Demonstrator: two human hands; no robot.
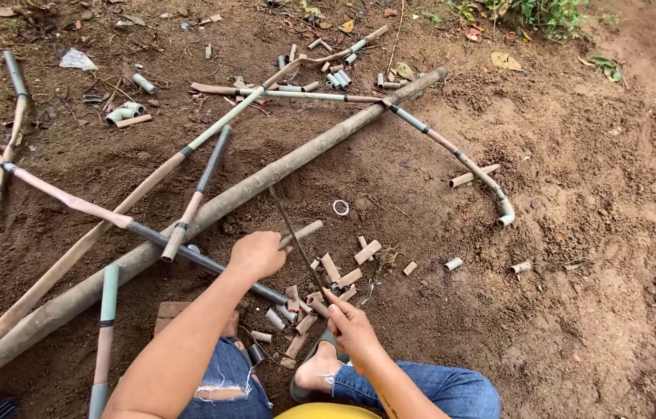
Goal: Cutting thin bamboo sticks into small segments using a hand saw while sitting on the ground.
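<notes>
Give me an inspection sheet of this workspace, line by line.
Surface: bare brown soil, dry leaves at the far edge.
Job's things: thin dark saw blade across a short tan pipe piece.
Clutter: cut tan pipe stubs, long thick bamboo pole, bent jointed pipes, small white ring.
Grippers: left hand grips the pipe piece; right hand holds the blade's near end.
Cables: nothing seen.
Surroundings: green plants top right; the person's sandalled foot below.

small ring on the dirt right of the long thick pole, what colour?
White ring, lying alone on brown soil; the head view shows it clearly.
</notes>
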